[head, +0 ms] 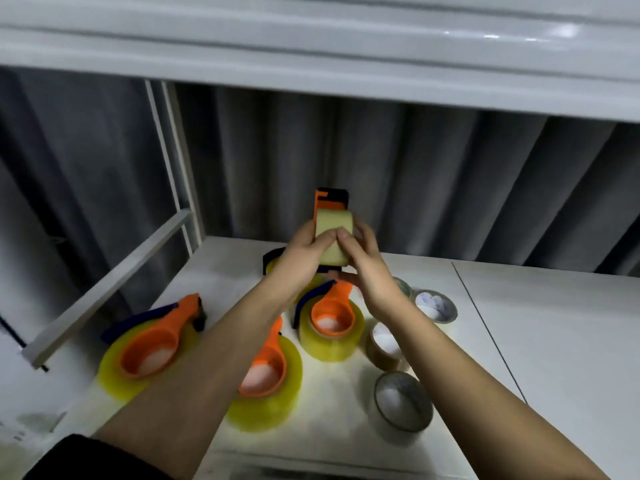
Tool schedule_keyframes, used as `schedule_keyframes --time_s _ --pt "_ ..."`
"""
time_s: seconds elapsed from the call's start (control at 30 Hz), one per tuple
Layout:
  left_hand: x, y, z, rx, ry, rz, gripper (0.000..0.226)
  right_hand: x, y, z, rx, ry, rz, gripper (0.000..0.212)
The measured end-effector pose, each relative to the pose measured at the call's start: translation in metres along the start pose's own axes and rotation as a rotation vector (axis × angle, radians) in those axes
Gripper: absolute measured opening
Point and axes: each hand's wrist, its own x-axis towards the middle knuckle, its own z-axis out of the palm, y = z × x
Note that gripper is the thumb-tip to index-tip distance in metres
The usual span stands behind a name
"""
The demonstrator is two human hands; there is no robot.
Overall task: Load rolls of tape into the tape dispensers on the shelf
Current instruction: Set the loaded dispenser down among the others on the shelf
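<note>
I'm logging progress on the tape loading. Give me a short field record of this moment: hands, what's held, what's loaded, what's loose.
left hand: grips the held roll from the left
right hand: fingers on the held roll from the right
held roll: yellowish tape, raised above the shelf, on an orange dispenser
loaded dispensers: three plainly seen lying on the shelf
loose rolls: at least three, at right, without dispensers
</note>
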Motion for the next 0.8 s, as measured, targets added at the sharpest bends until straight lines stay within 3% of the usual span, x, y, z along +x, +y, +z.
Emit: schedule_keyframes --time_s 0.07,0.2,0.3,0.4,0.8 --pt "-0.016 -0.001 0.013 -0.054 -0.009 -0.017 0.017 -0.016 0.003 -0.015 -0.002 0.016 -0.057 0.056" --pt "-0.038 -0.014 0.033 -0.189 -0.015 -0.105 0.020 -0.051 0.002 -0.035 -0.077 0.066 -0.142 0.057" --pt "-0.050 -0.018 0.041 -0.353 -0.030 -0.244 0.039 -0.070 0.012 -0.037 -0.129 0.150 -0.173 0.062" --pt "-0.055 -0.022 0.047 -0.287 0.050 -0.295 0.051 -0.084 0.020 -0.029 -0.180 0.246 -0.200 0.056" --pt "-0.070 -0.018 0.047 -0.565 0.121 -0.331 0.032 -0.092 0.026 -0.008 -0.259 0.381 -0.219 0.070"
